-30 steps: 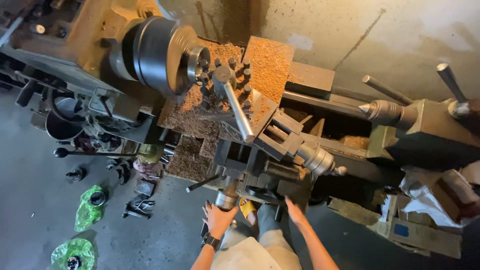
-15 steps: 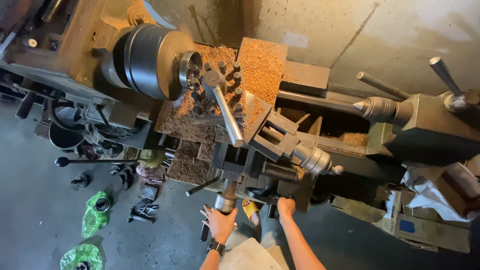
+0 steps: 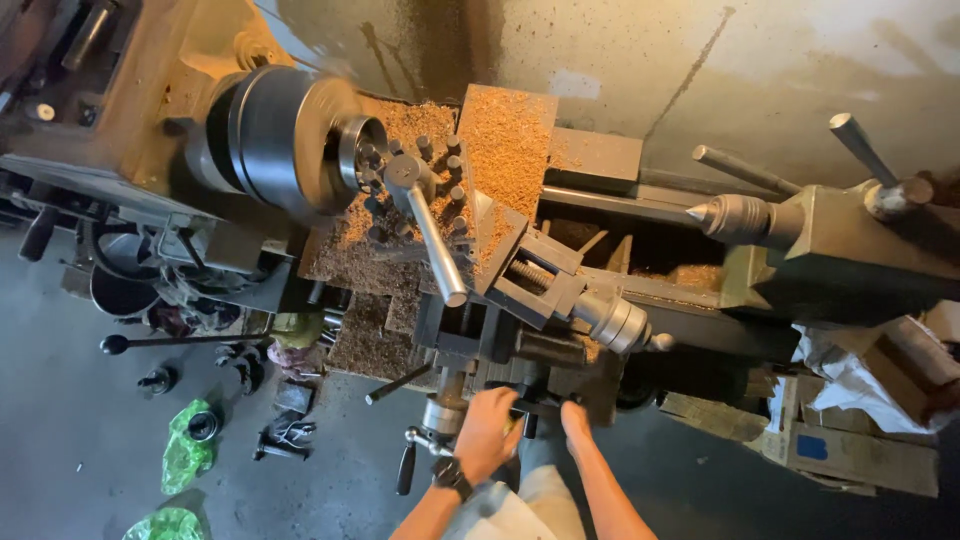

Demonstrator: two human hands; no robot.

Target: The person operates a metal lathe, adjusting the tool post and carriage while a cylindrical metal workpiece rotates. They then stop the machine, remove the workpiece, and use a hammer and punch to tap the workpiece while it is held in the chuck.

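Observation:
I look down on a metal lathe strewn with orange-brown chips (image 3: 505,150). My left hand (image 3: 488,432), a watch on its wrist, is closed over a crank handle on the front of the carriage (image 3: 520,350). My right hand (image 3: 575,420) reaches up against the carriage front just to the right, its fingertips hidden under the edge. Above the hands stand the tool post (image 3: 405,175) with its long steel lever (image 3: 435,250) and the compound slide (image 3: 545,285). The dark chuck (image 3: 290,140) is at the upper left and looks blurred.
The tailstock (image 3: 800,230) with its pointed centre sits at the right, levers sticking up from it. On the concrete floor at the left lie green bags (image 3: 185,455), small metal parts (image 3: 285,435) and a long bar (image 3: 190,340). Cardboard boxes (image 3: 850,440) are at the lower right.
Both hands have moved up from below the machine to the carriage front. The left hand has closed on the crank handle, and the right hand's spread fingers have gone in under the carriage edge.

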